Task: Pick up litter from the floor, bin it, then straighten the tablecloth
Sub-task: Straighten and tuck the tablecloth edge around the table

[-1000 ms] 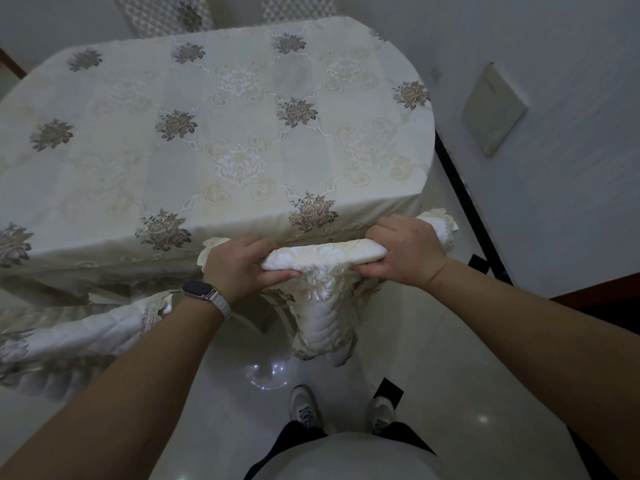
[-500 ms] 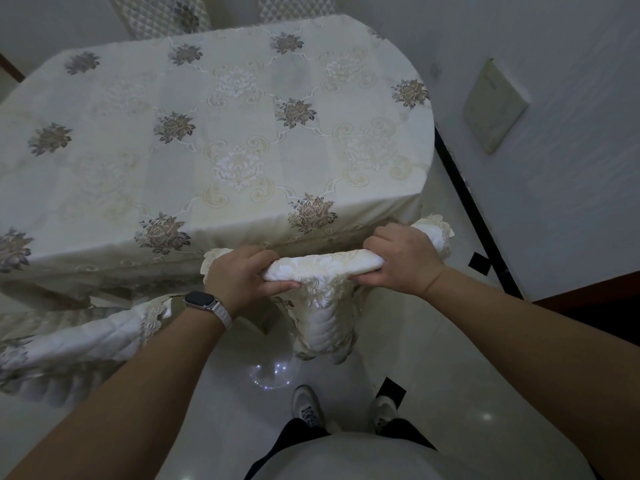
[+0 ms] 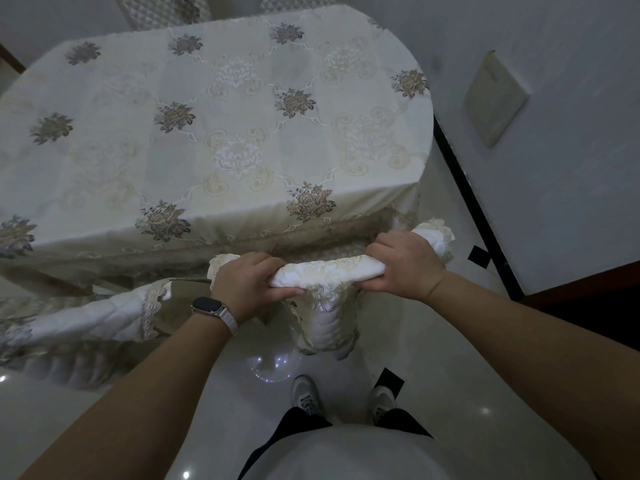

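Note:
A cream tablecloth (image 3: 235, 161) with grey-gold flower embroidery covers the table top and hangs over its near edge. In front of that edge stands a chair whose top rail wears a white padded cover (image 3: 332, 271) with lace trim. My left hand (image 3: 249, 282), with a watch on its wrist, is closed around the left end of this rail. My right hand (image 3: 405, 265) grips the right end. Between them the cover bulges and hangs down toward the floor. No litter shows on the floor.
A second chair (image 3: 86, 320) with the same white cover stands at the left, close to the table. A wall (image 3: 554, 168) with a pale panel (image 3: 495, 102) runs along the right. The glossy white floor (image 3: 433, 341) has black tile marks (image 3: 479, 256). My shoes (image 3: 306, 393) are below the chair.
Both hands, still gripping the chair's top rail, have shifted slightly lower in the view. The tablecloth lies the same.

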The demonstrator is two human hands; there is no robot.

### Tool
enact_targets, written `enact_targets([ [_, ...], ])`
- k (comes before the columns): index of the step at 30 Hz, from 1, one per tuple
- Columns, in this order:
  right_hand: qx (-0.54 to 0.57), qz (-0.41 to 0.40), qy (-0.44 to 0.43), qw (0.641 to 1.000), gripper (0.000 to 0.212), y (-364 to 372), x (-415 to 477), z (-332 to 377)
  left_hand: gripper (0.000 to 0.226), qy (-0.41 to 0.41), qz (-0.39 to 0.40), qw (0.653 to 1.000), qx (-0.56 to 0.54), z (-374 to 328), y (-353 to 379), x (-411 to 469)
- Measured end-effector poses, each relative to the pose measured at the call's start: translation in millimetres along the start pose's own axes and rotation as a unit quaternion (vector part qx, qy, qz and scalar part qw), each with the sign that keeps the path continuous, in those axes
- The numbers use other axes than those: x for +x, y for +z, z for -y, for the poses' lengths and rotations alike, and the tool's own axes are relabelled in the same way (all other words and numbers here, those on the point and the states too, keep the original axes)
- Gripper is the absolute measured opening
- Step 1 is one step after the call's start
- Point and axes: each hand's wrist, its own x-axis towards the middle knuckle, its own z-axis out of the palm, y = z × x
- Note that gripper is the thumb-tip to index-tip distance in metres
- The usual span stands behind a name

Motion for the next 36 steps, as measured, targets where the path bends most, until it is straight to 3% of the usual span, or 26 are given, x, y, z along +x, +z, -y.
enact_targets([
  [29, 0.018, 0.043, 0.027, 0.999, 0.047, -3, -19, 16, 0.072, -0.047, 0.026, 0.998, -0.021, -13, -2, -25],
  [36, 0.014, 0.067, 0.036, 0.997, 0.048, -6, -18, 18, 0.065, -0.062, 0.045, 0.995, -0.060, -17, -2, -27],
])
